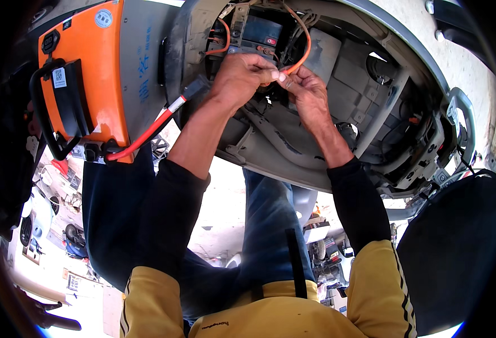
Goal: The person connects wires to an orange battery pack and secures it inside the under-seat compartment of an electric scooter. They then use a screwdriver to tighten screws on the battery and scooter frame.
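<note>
Directions: clock face laid over the view.

Item 1. Flexible bright orange insulated cable point(307, 49). Place: between 12 and 1, curving down into the fingers over an open grey plastic vehicle shell point(308, 138); lower end hidden.

Item 2. Right hand point(310, 97), bare, between 12 and 1: thumb and fingers pinched on the orange cable.

Item 3. Left hand point(238, 80), bare, at 12: fingers drawn in, thumb tip meeting the right's. Whether it grips the cable cannot be told.

Item 4. Dark rectangular box with a small red part point(262, 29), at 12, just beyond the hands.

Item 5. Orange-and-grey box with black handle point(106, 70), at 10.

Item 6. Thick red cable with white band and dark plug point(147, 133), between 9 and 10; plug beside the left forearm.

Step in hand, as judged: two-handed fingertip work at the orange cable's lower end. Next move, as judged: calls for a steady right pinch and a clear sight of the hidden end.

Markings: round pale sticker point(103, 18), between 10 and 11; white code label point(59, 78), at 10; blue characters down the grey side, between 10 and 11; small dark lettering on the mustard-yellow top point(270, 316), at 6.
</note>
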`<state>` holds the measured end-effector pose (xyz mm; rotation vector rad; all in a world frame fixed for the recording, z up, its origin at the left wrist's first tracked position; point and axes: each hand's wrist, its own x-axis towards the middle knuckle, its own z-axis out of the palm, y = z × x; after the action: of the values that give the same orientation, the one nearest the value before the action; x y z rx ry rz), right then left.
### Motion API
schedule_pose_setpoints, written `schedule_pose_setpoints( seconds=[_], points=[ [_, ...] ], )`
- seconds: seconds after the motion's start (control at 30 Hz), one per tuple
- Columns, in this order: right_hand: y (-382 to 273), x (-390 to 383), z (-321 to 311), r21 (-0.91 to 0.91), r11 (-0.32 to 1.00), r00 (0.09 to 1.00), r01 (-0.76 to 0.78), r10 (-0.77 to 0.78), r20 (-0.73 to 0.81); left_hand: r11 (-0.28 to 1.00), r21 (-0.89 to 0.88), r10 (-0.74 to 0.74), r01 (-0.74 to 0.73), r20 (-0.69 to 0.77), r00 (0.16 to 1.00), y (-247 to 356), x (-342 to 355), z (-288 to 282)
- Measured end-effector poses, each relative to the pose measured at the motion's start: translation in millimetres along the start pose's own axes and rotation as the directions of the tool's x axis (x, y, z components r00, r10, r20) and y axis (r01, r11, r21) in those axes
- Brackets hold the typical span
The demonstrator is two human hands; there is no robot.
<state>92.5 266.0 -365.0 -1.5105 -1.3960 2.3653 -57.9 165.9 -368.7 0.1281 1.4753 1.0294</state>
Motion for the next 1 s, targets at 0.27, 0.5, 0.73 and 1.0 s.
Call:
schedule_pose_setpoints(
  seconds=[0.27,0.5,0.73,1.0],
  points=[
    [10,4,-1,0.134,0.991,1.000,-0.022,0.020,0.012,0.986,-0.066,0.155,-0.152,0.033,0.987,-19,9,-5],
    [12,8,-12,0.168,0.979,0.991,-0.112,0.097,0.094,0.954,0.257,0.190,-0.154,-0.120,0.974,-17,9,10],
    [-1,4,-5,0.527,0.798,0.956,-0.292,0.226,0.188,0.836,0.506,0.355,-0.212,-0.204,0.912,-18,7,14],
    [8,5,-6,0.411,0.888,0.977,-0.206,0.162,0.139,0.839,0.479,0.364,-0.258,-0.143,0.920,-14,7,14]
  ],
)
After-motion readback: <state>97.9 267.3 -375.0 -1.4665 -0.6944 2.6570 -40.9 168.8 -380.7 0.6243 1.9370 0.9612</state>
